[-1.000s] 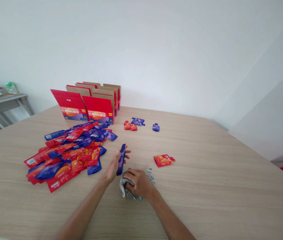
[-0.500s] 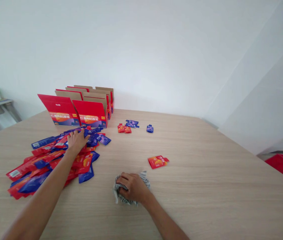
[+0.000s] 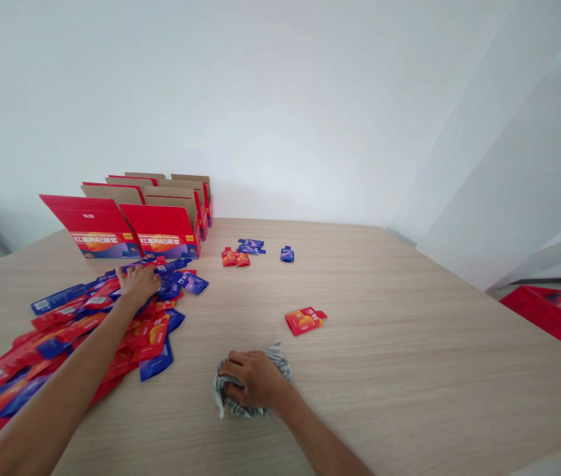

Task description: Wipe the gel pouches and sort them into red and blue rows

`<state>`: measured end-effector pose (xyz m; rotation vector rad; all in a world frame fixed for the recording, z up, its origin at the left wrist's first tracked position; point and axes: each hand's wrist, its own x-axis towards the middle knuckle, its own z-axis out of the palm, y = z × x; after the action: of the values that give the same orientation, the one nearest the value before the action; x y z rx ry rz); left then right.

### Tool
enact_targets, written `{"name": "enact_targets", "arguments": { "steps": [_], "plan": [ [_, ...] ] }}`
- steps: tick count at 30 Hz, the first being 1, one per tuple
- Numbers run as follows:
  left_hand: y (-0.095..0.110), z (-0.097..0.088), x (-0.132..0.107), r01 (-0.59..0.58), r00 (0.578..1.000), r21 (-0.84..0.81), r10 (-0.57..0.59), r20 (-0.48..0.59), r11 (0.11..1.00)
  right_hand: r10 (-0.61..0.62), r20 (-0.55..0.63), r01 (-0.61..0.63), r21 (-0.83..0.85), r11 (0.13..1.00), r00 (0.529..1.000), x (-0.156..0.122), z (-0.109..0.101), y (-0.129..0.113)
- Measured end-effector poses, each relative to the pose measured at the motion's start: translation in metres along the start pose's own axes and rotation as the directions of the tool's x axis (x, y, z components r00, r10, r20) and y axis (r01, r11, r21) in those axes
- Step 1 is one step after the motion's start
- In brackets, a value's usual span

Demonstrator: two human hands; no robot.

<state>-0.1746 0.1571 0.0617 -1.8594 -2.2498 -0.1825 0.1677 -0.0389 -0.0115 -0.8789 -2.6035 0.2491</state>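
Note:
My left hand lies on a heap of red and blue drink pouches, its fingers apart over the upper part of the heap. What lies right under the palm is hidden. Near the front of the table, my right hand is closed around a crumpled grey-and-white striped cloth, pressed against the tabletop. A single red pouch lies flat beyond the cloth, a little to its right.
Red cartons with raised flaps stand in rows behind the heap, near the wall. Small red pouches, blue pouches and one separate blue pouch lie toward the back. A red box sits off the table's right side.
The camera view has turned slightly right, so things appear shifted left. My right hand still grips the cloth, and my left hand stays on the heap.

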Motion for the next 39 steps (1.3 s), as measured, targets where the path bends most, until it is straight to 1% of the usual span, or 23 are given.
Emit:
{"name": "enact_targets", "arguments": {
  "steps": [2,4,6,8,10,11,14,17,19,20,22,24,26,28,31,33,35,39],
  "plan": [
    [0.024,-0.001,-0.001,-0.068,0.998,-0.029,0.068,-0.007,0.997,0.002,0.007,-0.002,-0.001,1.000,1.000,0.001,0.003,0.001],
    [0.049,0.001,-0.003,-0.168,0.986,-0.091,0.168,-0.010,0.982,-0.001,0.019,0.001,0.001,1.000,1.000,0.003,0.007,0.003],
    [0.076,0.006,-0.004,-0.281,0.959,-0.163,0.283,-0.012,0.946,-0.007,0.031,0.007,0.008,1.000,1.000,0.005,0.010,0.005],
    [0.101,0.016,-0.004,-0.379,0.922,-0.218,0.387,-0.008,0.899,-0.009,0.043,0.008,0.013,1.000,0.999,0.007,0.013,0.007],
    [0.126,0.026,-0.003,-0.464,0.876,-0.253,0.482,0.008,0.849,-0.008,0.060,0.007,0.013,1.000,0.998,0.009,0.014,0.007],
    [0.139,0.032,-0.002,-0.506,0.847,-0.272,0.531,0.021,0.818,-0.009,0.066,0.008,0.014,1.000,0.998,0.010,0.014,0.007],
    [0.182,0.046,0.006,-0.618,0.742,-0.333,0.669,0.055,0.712,-0.015,0.061,0.014,0.021,1.000,0.998,0.011,0.015,0.007],
    [0.236,0.056,0.015,-0.690,0.642,-0.388,0.764,0.062,0.611,-0.017,0.059,0.016,0.028,0.999,0.998,0.012,0.017,0.007],
    [0.277,0.061,0.021,-0.714,0.600,-0.413,0.798,0.056,0.566,-0.016,0.063,0.015,0.027,1.000,0.998,0.011,0.019,0.007],
    [0.298,0.063,0.024,-0.717,0.591,-0.421,0.805,0.054,0.555,-0.019,0.063,0.017,0.028,0.999,0.998,0.011,0.021,0.008],
    [0.338,0.065,0.028,-0.707,0.601,-0.428,0.798,0.055,0.562,-0.028,0.057,0.026,0.026,0.999,0.998,0.010,0.026,0.009],
    [0.370,0.066,0.033,-0.681,0.633,-0.427,0.772,0.065,0.595,-0.042,0.058,0.041,0.015,0.999,0.997,0.009,0.031,0.011],
    [0.393,0.066,0.038,-0.649,0.666,-0.421,0.741,0.087,0.633,-0.051,0.071,0.052,-0.007,0.999,0.996,0.010,0.036,0.013],
    [0.406,0.066,0.041,-0.622,0.690,-0.413,0.715,0.112,0.665,-0.058,0.086,0.060,-0.024,0.998,0.995,0.010,0.039,0.014],
    [0.410,0.064,0.038,-0.600,0.712,-0.400,0.690,0.128,0.693,-0.076,0.074,0.078,-0.019,0.997,0.994,0.011,0.039,0.015],
    [0.407,0.062,0.032,-0.595,0.724,-0.394,0.680,0.118,0.701,-0.087,0.066,0.088,-0.008,0.996,0.994,0.011,0.036,0.015],
    [0.402,0.060,0.024,-0.593,0.732,-0.388,0.673,0.105,0.706,-0.072,0.075,0.073,-0.004,0.997,0.995,0.011,0.032,0.014],
    [0.383,0.057,0.004,-0.601,0.733,-0.381,0.674,0.088,0.703,-0.025,0.094,0.024,0.006,1.000,0.995,0.011,0.028,0.012]
  ]
}}
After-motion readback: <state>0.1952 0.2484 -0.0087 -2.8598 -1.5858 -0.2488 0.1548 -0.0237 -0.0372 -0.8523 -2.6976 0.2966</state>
